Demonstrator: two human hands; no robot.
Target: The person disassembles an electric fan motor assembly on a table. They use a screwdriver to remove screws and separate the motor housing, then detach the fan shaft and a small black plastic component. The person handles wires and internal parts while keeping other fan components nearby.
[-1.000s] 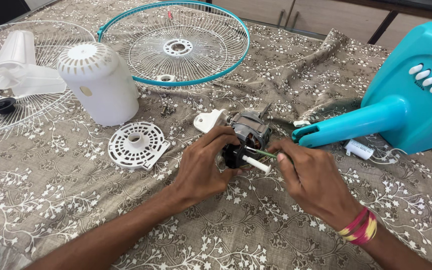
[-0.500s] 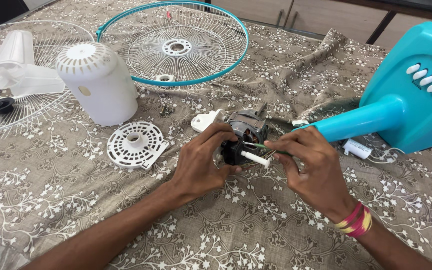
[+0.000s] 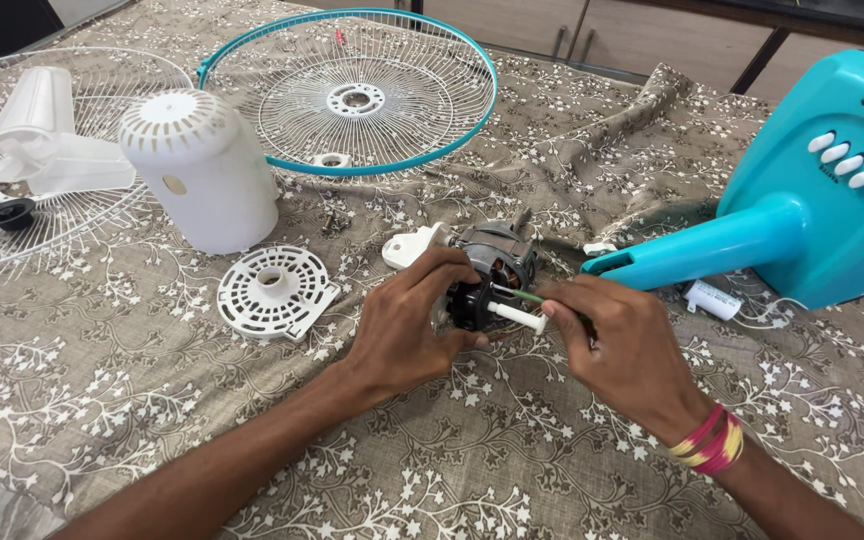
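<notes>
Already apart: we see a table fan stripped into its pieces, laid out across the cloth.
Far left: a white wire guard (image 3: 12, 210) lies flat, with the white fan blade (image 3: 37, 140) and a small black cap (image 3: 7, 212) resting on it.
Left of centre: the white rear motor cover (image 3: 202, 170) stands on end; just in front of it lies a round white vented plate (image 3: 274, 290), both off the motor.
Top centre: a second guard with a teal rim (image 3: 352, 95) lies flat, apart from everything else.
Left hand (image 3: 407, 330): we have it closed around the front of the bare fan motor (image 3: 492, 265), steadying it on the cloth near the middle of the table.
Right hand (image 3: 622, 350): we pinch a thin green-handled tool (image 3: 532, 297) whose tip reaches into the motor just above its white shaft (image 3: 517, 317); bands circle the wrist.
Right: the teal fan stand (image 3: 802, 220) with white push buttons lies on its side, its neck pointing at the motor; a small white capacitor-like part (image 3: 714, 298) sits beside it.
Progress, as we judge it: guards, blade and covers are off; the motor itself is what we are working on.
Surface: a beige tablecloth (image 3: 502, 450) with a white floral print, rumpled toward the upper right.
Room: wooden cabinet fronts and a dark table leg show along the top edge.
</notes>
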